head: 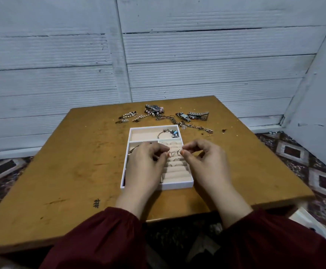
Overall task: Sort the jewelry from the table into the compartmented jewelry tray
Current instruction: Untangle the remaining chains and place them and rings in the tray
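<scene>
A white compartmented jewelry tray (185, 184) with beige lining lies in the middle of the wooden table (65, 162). Both hands hover over its ring-roll section. My left hand (146, 167) pinches a thin ring (169, 154) at its fingertips. My right hand (206, 162) pinches a second thin ring (180, 152) just beside it. Several rings sit in the padded slots under the hands. A charm bracelet (169, 133) lies in the tray's far compartment. The left hand hides most of the left compartment, where a dark piece peeks out.
Behind the tray lie loose pieces: pearl earrings (128, 117), a watch with pink beads (155, 109), a long chain (187, 124) and two metal watches (194, 115). A white panelled wall stands behind. Patterned carpet surrounds the table.
</scene>
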A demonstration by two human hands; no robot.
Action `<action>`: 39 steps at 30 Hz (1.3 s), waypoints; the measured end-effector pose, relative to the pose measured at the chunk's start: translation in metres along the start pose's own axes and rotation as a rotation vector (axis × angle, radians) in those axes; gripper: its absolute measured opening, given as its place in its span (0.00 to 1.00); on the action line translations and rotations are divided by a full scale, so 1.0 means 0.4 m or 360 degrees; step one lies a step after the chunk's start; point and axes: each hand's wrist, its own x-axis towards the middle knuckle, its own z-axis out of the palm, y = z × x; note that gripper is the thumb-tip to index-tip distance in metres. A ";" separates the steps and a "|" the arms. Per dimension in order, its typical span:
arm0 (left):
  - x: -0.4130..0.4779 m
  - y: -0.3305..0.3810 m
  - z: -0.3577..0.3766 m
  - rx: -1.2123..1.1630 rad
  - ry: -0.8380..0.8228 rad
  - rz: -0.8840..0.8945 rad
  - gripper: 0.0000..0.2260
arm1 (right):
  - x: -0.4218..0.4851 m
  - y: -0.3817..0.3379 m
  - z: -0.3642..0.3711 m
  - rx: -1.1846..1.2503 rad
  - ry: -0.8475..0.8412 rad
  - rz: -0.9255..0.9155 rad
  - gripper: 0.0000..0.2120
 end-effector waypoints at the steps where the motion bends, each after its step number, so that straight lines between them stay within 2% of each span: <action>1: -0.011 -0.002 -0.001 0.0019 0.0011 0.0026 0.05 | -0.009 0.002 0.001 0.0016 -0.0009 -0.0011 0.03; 7: -0.054 -0.004 -0.003 0.0281 -0.0016 0.0189 0.06 | -0.047 0.029 0.003 0.0006 -0.0114 -0.0022 0.03; 17: -0.062 -0.017 -0.017 0.0591 -0.0005 0.0359 0.02 | -0.055 0.029 0.001 -0.0034 -0.0066 -0.0056 0.03; 39: -0.069 -0.014 -0.014 0.0710 -0.0068 0.0386 0.04 | -0.059 0.028 -0.004 -0.0152 -0.0061 -0.0115 0.04</action>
